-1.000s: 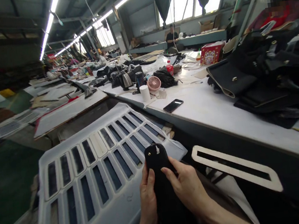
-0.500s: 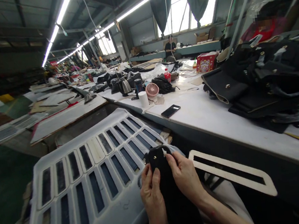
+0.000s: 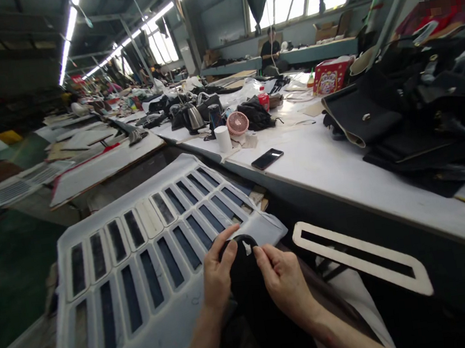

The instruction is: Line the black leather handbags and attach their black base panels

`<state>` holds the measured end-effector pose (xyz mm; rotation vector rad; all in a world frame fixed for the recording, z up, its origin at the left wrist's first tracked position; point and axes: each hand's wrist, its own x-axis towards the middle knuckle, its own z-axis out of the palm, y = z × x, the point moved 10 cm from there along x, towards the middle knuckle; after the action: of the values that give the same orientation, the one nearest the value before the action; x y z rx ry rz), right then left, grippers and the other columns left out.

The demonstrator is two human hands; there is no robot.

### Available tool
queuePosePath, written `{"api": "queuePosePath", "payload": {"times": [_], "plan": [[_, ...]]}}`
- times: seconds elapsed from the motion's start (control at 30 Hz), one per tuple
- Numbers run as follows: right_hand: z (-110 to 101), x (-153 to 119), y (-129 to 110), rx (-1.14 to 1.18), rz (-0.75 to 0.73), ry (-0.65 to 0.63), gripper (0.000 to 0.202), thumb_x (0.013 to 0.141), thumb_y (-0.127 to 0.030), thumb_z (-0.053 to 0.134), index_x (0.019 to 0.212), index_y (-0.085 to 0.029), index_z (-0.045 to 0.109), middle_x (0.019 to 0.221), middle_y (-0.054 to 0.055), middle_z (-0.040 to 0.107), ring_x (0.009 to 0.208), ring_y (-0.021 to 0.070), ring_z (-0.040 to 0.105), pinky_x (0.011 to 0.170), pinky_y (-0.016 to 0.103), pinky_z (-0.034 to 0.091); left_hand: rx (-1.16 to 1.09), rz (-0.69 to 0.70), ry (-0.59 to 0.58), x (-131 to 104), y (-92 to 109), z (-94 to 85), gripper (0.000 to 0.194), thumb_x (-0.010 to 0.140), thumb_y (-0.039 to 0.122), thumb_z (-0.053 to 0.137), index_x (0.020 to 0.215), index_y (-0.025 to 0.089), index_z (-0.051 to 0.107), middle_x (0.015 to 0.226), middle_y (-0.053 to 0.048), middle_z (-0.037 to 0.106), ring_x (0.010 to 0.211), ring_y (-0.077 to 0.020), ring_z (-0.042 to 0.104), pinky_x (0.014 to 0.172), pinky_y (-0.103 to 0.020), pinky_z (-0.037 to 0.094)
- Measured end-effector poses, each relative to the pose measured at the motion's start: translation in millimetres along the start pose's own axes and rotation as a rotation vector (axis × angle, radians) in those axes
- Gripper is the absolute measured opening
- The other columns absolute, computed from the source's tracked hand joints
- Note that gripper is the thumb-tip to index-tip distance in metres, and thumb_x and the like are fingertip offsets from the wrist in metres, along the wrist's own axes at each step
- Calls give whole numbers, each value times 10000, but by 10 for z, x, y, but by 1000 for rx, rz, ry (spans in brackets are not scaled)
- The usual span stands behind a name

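Note:
Between my hands is a long black piece with a rounded top edge (image 3: 249,290), which looks like fabric or leather. A small white scrap (image 3: 248,249) shows near its top. My left hand (image 3: 218,272) pinches the piece's upper left edge between thumb and fingers, with the index finger stretched out past it. On the other side, my right hand (image 3: 285,277) grips the upper right edge, its fingers curled in. The lower part of the black piece runs down into shadow toward my lap.
A grey-white slotted panel (image 3: 206,307) lies on my left. To the right is a cream oblong frame (image 3: 365,256) beside the white table (image 3: 322,180). On the table are a phone (image 3: 268,159), a pink fan (image 3: 237,123), a white roll (image 3: 223,139) and piled black bags (image 3: 428,110).
My left hand has moved left and its index finger has stretched out. The black piece has turned, and the metal snap on its face no longer shows. The view has shifted slightly.

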<state>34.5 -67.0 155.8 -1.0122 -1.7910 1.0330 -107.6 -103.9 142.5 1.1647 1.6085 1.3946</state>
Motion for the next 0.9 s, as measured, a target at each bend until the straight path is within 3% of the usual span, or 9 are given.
{"api": "queuePosePath", "payload": {"times": [0.1,0.2,0.27,0.33,0.4,0.5,0.63,0.77,0.9], "plan": [[45,-5,-53,40,3,-31,419,980,-401,422,614,-199,389,507,-53,366,449,82,341,479,266,206,170,21,-408,164,274,132,363,880,403,626,1199,235,665,1171,-29,691,1099,-227,610,985,-306,431],[85,-6,17,117,58,-99,436,977,-439,422,619,-191,444,523,-43,418,476,95,392,484,256,245,309,50,-572,227,388,181,293,861,356,643,1122,231,690,1036,-6,708,968,-197,626,878,-271,449],[115,-90,181,190,134,-204,410,971,-462,434,715,-179,583,635,-7,566,584,131,522,539,243,357,339,71,-529,257,406,130,240,866,354,623,1046,213,695,964,-2,698,898,-184,619,814,-256,450],[67,-267,440,226,220,-276,319,913,-470,555,1008,-195,686,985,50,693,904,206,633,767,282,481,353,79,-425,247,380,26,232,871,366,610,1020,206,687,937,-6,689,866,-182,613,776,-252,451],[-46,-514,799,257,350,-287,555,792,-462,715,1287,-239,601,1308,74,609,1210,267,547,1017,370,430,370,71,-280,186,329,-113,232,879,378,597,1014,210,683,896,-8,681,819,-179,608,740,-251,452],[-71,-947,1287,510,634,-338,712,717,-493,774,1334,-208,562,1254,97,650,1199,291,582,1048,410,436,381,45,-69,-3,251,-270,240,886,401,591,1023,226,681,838,-1,676,756,-172,610,702,-252,463],[-109,-1124,1507,805,871,-221,739,724,-477,775,1369,-247,497,1171,87,687,1046,286,672,877,410,558,427,61,136,-324,242,-403,285,897,404,586,1124,254,670,1040,-24,715,951,-214,661,893,-314,507],[-225,-944,1553,729,906,-76,734,686,-458,801,1337,-282,512,1180,97,680,954,310,693,660,413,601,617,67,-53,-649,79,-317,381,896,387,590,1270,330,629,1292,-20,652,1204,-244,599,1068,-384,456],[-98,-734,1445,570,703,-140,513,612,-360,846,1061,-166,691,966,91,744,892,285,693,778,397,563,772,111,-357,-1038,-285,14,435,917,331,545,1351,302,567,1333,-45,620,1198,-235,612,1011,-346,513]]}}
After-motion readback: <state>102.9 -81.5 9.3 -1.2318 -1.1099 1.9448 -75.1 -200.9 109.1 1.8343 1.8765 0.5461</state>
